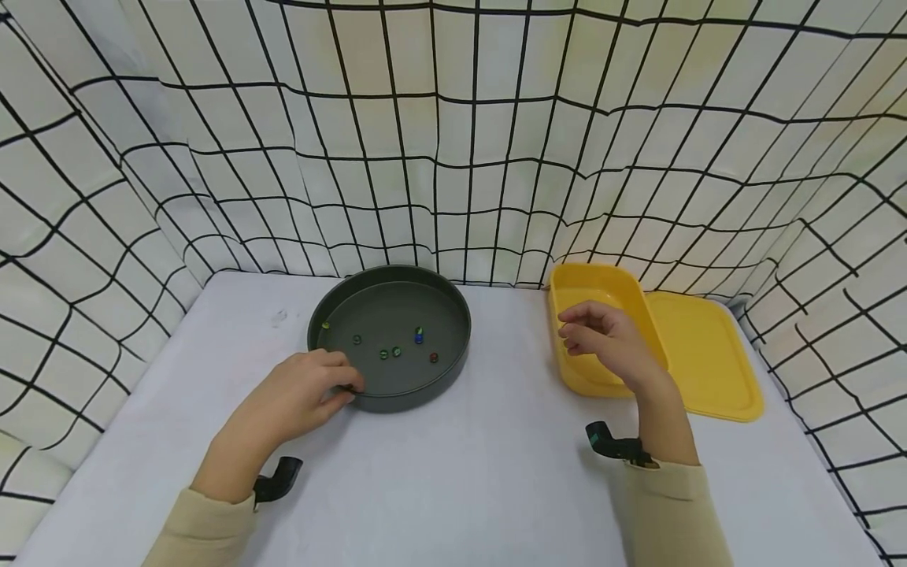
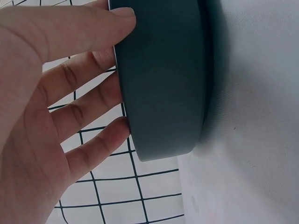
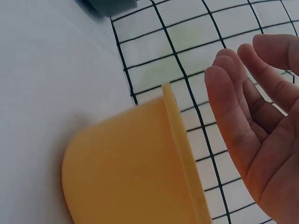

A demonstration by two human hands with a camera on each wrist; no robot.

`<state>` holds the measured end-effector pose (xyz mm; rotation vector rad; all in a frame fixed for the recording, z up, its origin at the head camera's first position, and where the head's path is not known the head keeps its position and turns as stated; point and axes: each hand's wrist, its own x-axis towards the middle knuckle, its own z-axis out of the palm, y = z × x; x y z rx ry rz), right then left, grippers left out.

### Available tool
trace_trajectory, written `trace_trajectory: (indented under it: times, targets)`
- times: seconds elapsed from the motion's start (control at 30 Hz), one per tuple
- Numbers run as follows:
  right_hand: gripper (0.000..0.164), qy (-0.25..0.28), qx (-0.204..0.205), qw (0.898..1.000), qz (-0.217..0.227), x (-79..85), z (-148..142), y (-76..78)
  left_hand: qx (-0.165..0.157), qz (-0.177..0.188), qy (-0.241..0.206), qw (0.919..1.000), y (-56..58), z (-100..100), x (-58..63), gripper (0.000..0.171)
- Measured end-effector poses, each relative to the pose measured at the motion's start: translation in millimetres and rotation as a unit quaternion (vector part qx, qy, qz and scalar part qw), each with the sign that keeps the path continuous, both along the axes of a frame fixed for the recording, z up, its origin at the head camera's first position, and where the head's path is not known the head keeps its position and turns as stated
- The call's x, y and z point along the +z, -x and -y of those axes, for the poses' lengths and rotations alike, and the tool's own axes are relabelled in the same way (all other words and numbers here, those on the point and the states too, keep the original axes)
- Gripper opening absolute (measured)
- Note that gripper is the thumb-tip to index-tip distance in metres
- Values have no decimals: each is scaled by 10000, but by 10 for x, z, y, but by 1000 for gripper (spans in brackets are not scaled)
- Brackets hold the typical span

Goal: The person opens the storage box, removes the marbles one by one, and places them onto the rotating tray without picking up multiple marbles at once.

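At the near-left edge of a round dark green pan (image 1: pixel 397 295), my left hand (image 1: pixel 301 394) pinches the rim. In the left wrist view, its thumb (image 2: pixel 122 23) lies on the pan's outer wall and the other fingers are at the rim. Several small marbles lie on the pan's floor, among them a red marble (image 1: pixel 434 357), a blue marble (image 1: pixel 419 339) and a yellowish marble (image 1: pixel 325 325). My right hand (image 1: pixel 605 339) hovers over a yellow plastic box (image 1: pixel 579 382), fingers loosely bent, with nothing seen between them. In the right wrist view the hand is just above the box's rim (image 3: pixel 180 140).
A flat yellow lid (image 1: pixel 716 362) lies right of the box, against its side. The white tabletop (image 1: pixel 453 472) is bordered at the back and sides by a black wire grid (image 1: pixel 453 165) over pale sheeting. Each wrist carries a black camera mount (image 1: pixel 279 479).
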<state>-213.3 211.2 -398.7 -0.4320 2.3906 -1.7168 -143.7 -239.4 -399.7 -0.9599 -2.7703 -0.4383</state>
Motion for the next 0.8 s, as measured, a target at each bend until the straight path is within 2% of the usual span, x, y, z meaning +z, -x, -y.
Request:
trace_trajectory:
  times: [0.23, 0.5, 0.8]
  targets:
    - [29, -759, -253, 9965, 255, 5, -140, -19, 37, 12, 25, 10000, -4, -5, 1, 24]
    - [31, -1455, -427, 9865, 616, -46, -235, -7, 29, 34, 14, 10000, 4, -8, 17, 24]
    - [27, -2076, -383, 9735, 876, -117, -315, 7, -3, -28, -14, 10000, 19, -12, -22, 23]
